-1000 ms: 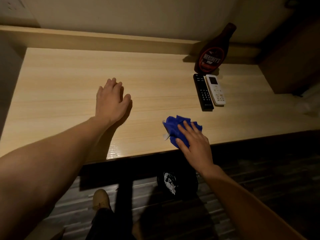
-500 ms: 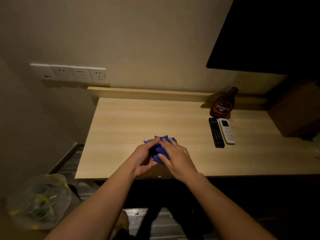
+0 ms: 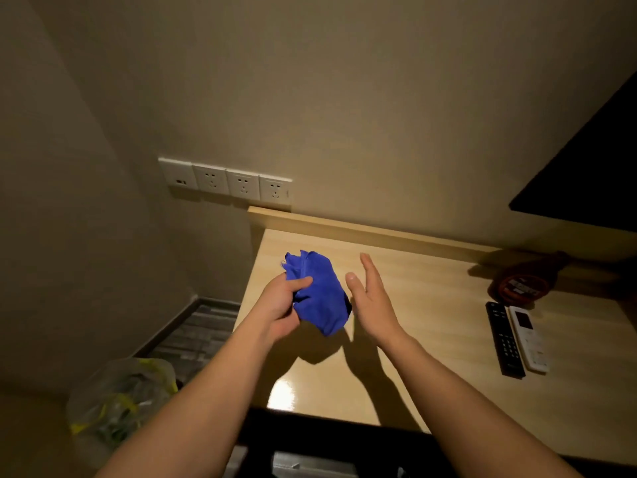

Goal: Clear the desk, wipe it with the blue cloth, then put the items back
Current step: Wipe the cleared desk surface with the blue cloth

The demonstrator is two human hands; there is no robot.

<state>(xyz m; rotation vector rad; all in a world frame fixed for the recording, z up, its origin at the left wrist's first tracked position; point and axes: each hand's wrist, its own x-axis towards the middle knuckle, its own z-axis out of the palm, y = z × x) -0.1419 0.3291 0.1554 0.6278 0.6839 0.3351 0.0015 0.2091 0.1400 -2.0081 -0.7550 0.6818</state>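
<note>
My left hand (image 3: 281, 305) grips the bunched blue cloth (image 3: 319, 294) and holds it up above the left part of the light wooden desk (image 3: 431, 339). My right hand (image 3: 370, 298) hovers just right of the cloth with straight fingers, palm facing it, holding nothing. At the desk's right side lie a black remote (image 3: 504, 339) and a white remote (image 3: 529, 338) side by side. Behind them a brown chocolate syrup bottle (image 3: 525, 282) leans against the raised back ledge.
A row of white wall sockets (image 3: 225, 181) sits above the desk's back left corner. A clear plastic bag with yellow-green contents (image 3: 120, 398) stands on the floor left of the desk. A dark panel (image 3: 586, 174) hangs at the upper right.
The cloth has left the desk surface: my left hand lifted it, and my right hand let go and opened beside it. The view swung left and upward.
</note>
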